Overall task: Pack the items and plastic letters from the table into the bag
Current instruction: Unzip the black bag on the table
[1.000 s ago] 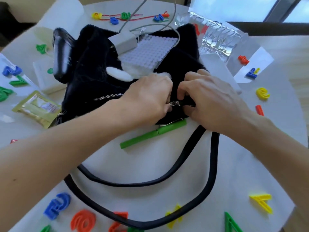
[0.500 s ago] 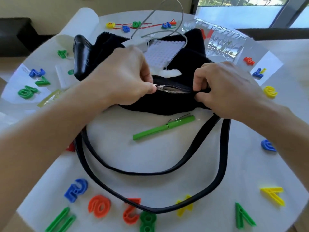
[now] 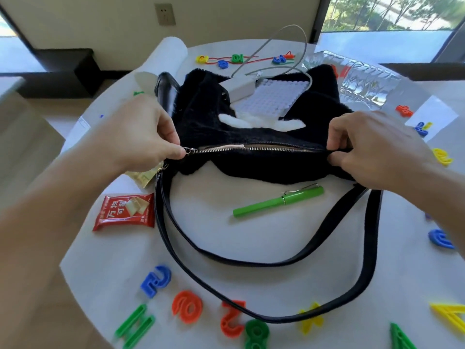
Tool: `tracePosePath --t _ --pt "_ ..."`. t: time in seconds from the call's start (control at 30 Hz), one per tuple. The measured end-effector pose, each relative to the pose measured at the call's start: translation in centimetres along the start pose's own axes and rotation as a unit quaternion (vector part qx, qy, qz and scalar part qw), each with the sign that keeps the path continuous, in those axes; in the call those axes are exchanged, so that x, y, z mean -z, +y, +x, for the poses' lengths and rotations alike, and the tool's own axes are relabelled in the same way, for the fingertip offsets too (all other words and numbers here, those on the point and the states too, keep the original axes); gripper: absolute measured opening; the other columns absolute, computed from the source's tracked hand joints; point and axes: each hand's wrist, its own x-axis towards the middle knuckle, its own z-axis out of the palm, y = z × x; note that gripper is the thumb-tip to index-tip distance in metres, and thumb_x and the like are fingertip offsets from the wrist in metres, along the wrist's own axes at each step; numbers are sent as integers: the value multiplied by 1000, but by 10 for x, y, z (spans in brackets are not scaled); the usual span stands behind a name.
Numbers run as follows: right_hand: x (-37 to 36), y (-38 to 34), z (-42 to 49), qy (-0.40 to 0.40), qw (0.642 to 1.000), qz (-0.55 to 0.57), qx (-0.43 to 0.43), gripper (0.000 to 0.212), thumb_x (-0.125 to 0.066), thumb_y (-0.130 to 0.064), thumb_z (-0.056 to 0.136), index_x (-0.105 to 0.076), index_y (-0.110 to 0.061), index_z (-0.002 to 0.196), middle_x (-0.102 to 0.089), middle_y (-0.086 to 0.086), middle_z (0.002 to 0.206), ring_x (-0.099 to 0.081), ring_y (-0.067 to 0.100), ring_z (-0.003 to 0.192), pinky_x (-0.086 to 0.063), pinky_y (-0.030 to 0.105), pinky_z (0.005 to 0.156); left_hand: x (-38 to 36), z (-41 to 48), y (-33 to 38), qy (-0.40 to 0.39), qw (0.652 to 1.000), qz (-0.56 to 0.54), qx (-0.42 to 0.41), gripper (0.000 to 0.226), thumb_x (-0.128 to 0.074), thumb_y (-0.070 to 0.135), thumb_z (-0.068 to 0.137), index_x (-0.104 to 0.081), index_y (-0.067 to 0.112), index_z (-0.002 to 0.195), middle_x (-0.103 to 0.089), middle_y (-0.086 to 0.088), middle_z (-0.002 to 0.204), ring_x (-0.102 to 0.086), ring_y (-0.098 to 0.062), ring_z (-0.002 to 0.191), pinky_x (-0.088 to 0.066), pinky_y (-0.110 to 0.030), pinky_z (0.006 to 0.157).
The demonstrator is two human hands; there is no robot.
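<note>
A black fuzzy bag (image 3: 221, 127) lies in the middle of the round white table (image 3: 251, 238), its two black straps (image 3: 276, 263) looping toward the person. The left hand (image 3: 141, 139) pinches the zipper pull (image 3: 189, 150) at the left end of the metal zipper (image 3: 271, 148), thumb and forefinger closed on it. The right hand (image 3: 372, 147) grasps the fabric at the bag's right end, fingers curled around it. Between the hands the teeth part slightly over pale lining. A white pegboard (image 3: 271, 99) and a white charger block (image 3: 239, 88) rest on top of the bag. A green pen (image 3: 278, 201) lies just in front of it and a red snack packet (image 3: 124, 212) to its left. Plastic letters and numbers, among them a blue one (image 3: 156, 280) and an orange one (image 3: 187, 307), sit along the near edge.
</note>
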Motion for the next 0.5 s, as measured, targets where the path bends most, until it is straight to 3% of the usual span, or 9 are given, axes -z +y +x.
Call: tracePosePath --t 0.13,0.27,0.37,0.5 --pt "1 1 1 -9 1000 12 -17 27 -75 -23 78 -52 -31 68 -55 -11 76 -54 27 79 -33 33 65 -4 -4 -18 -12 999 20 29 18 -85 22 75 -72 20 62 -70 -1 63 -63 -14 63 -45 -27 61" --pt "3 -1 1 -12 1000 -11 -9 25 -76 -21 78 -54 -27 68 -56 -8 77 -54 27 78 -29 31 58 -7 -4 -17 16 997 74 17 21 -87 32 70 -71 24 59 -70 4 64 -66 -17 73 -55 -39 76" --pt "5 -2 5 -33 999 -18 1 24 -77 -19 76 -55 -25 68 -58 -7 74 -53 18 72 -31 30 56 -2 -3 4 29 994 107 -17 23 -87 38 68 -71 24 76 -69 5 78 -63 -18 82 -44 -29 68" --pt "11 -6 14 -72 996 -43 -2 25 -83 -35 72 -58 -28 75 -62 -8 79 -55 17 77 -36 29 57 -2 7 38 11 986 87 -141 25 -81 35 73 -68 28 93 -64 7 93 -60 -16 88 -41 -26 73"
